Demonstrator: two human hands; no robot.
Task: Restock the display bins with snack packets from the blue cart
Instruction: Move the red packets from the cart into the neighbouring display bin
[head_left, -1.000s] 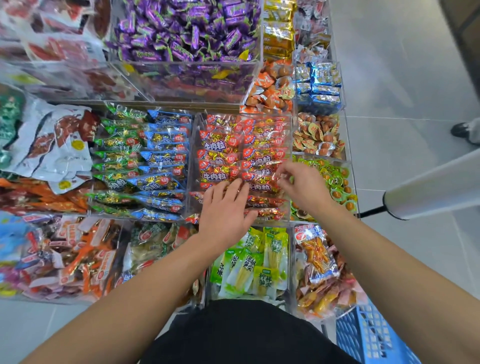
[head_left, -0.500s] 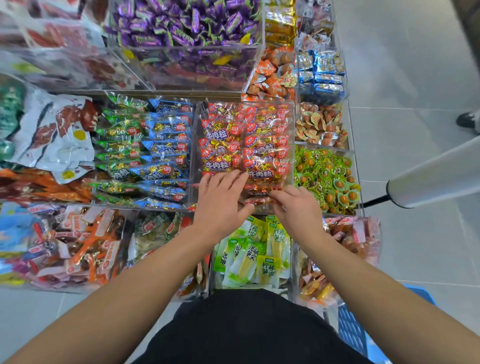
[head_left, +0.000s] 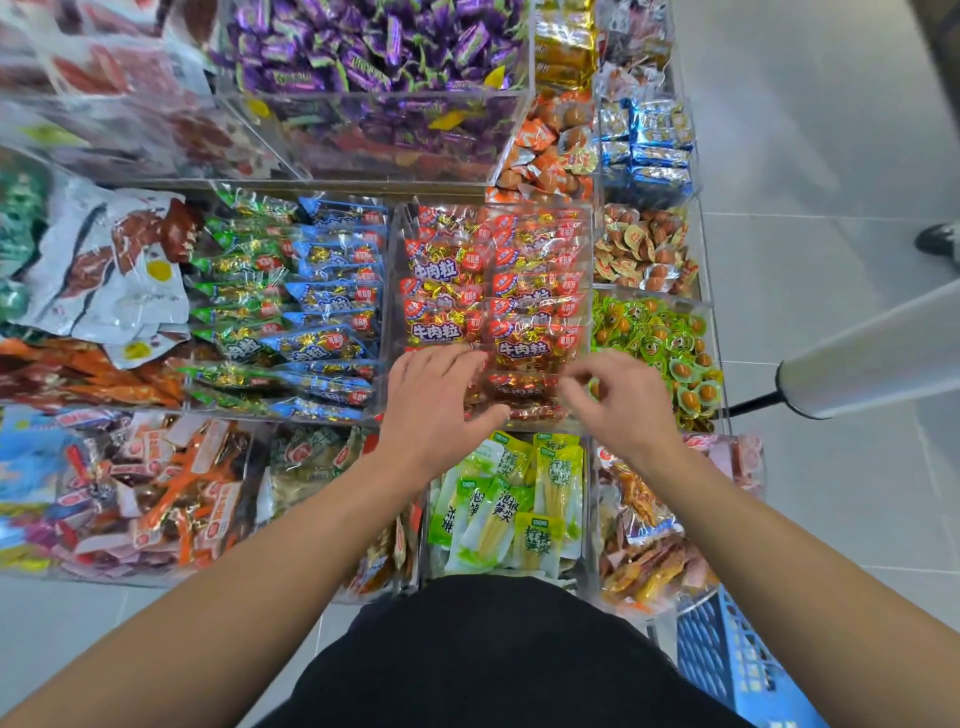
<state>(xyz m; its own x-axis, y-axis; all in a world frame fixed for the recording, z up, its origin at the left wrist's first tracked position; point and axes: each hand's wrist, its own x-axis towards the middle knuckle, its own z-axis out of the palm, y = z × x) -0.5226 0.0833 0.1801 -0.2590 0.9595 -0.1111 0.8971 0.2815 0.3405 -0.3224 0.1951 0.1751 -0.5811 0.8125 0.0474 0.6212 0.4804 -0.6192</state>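
The clear display bin (head_left: 493, 218) at frame centre is packed with red snack packets (head_left: 535, 348) laid in overlapping rows, likely so labels face up. Little room remains except at its near edge. The blue cart (head_left: 737, 670) sits at lower right. The left hand (head_left: 436, 400) is pressed flat, fingers spread, on the front packets; the right hand (head_left: 618, 400) is half-curled, its grasp unclear.
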